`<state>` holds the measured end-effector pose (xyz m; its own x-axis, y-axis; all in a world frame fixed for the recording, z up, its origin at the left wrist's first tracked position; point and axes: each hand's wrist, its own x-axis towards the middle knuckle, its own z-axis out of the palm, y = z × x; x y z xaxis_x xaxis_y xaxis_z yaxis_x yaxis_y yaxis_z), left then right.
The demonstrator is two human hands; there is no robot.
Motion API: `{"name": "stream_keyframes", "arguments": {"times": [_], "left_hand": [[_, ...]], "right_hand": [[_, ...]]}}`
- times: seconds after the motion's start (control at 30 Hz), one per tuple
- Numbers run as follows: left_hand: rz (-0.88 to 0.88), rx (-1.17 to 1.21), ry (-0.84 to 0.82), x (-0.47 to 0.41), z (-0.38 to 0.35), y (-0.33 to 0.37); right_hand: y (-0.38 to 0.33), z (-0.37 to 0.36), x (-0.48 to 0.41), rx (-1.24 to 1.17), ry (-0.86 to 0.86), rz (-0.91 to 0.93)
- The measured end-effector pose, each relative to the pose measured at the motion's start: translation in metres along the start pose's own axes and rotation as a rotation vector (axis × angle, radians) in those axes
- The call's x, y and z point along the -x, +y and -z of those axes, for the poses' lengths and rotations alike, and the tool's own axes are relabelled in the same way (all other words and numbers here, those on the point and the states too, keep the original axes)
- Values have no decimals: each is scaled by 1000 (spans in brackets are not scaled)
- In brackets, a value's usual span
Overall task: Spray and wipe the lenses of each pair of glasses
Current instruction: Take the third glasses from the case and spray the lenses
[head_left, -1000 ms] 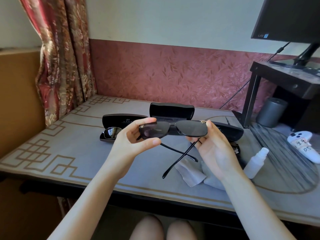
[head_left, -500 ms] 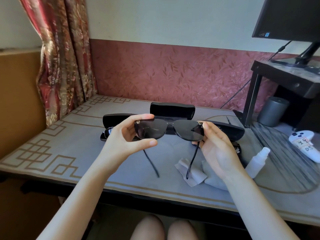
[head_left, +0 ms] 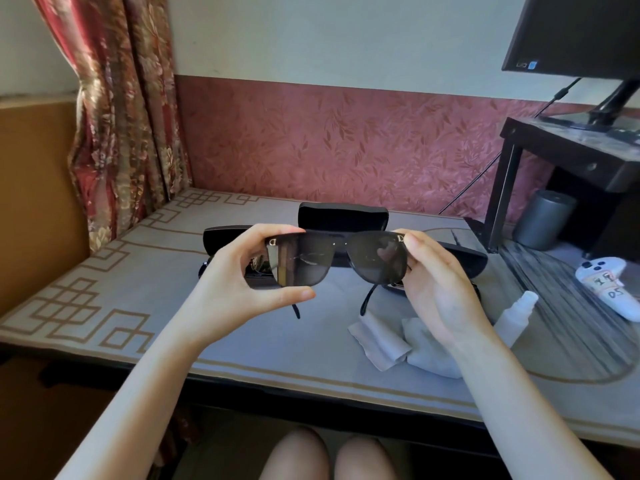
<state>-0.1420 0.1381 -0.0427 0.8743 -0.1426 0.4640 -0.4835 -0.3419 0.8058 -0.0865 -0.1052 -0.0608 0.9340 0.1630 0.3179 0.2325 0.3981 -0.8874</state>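
I hold a pair of black sunglasses (head_left: 334,259) up over the table, lenses facing me, temples pointing down and away. My left hand (head_left: 242,282) pinches the left end of the frame, thumb under the lens. My right hand (head_left: 436,282) grips the right end. A white spray bottle (head_left: 516,315) lies on the table to the right of my right wrist. A pale wiping cloth (head_left: 381,339) lies crumpled below the glasses. Another pair of glasses (head_left: 258,268) is mostly hidden behind my left hand.
Black glasses cases sit behind the sunglasses: an upright open one (head_left: 343,216), one at left (head_left: 221,235), one at right (head_left: 464,259). A white controller (head_left: 609,289), a grey cylinder (head_left: 542,220) and a dark stand (head_left: 568,157) with a monitor (head_left: 571,32) are at the right. The table edge (head_left: 311,393) runs near my knees.
The sunglasses have turned from tilted to level and face me, and both temples have swung downward behind the lenses. Both hands kept their grip on the frame ends.
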Motion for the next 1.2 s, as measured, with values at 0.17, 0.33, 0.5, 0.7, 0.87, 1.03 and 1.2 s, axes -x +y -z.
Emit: {"name": "stream_keyframes", "arguments": {"times": [0.17,0.33,0.5,0.7,0.87,1.03,1.2], "left_hand": [[-32,-42,5,4,-5,-1],[-45,-31,17,11,-13,-2],[-34,-34,6,14,-27,-2],[-58,-47,-13,10,-46,2],[-78,-42,-6,7,-55,7],[-86,-69,-5,7,-60,10],[-78,-75,6,8,-61,11]], "right_hand": [[-3,3,6,89,-48,20],[-13,13,20,671,90,283],[-21,47,42,1165,301,519],[-24,77,66,1120,444,408],[-16,97,74,888,563,4],[-3,107,77,838,603,-42],[-14,93,81,637,532,52]]}}
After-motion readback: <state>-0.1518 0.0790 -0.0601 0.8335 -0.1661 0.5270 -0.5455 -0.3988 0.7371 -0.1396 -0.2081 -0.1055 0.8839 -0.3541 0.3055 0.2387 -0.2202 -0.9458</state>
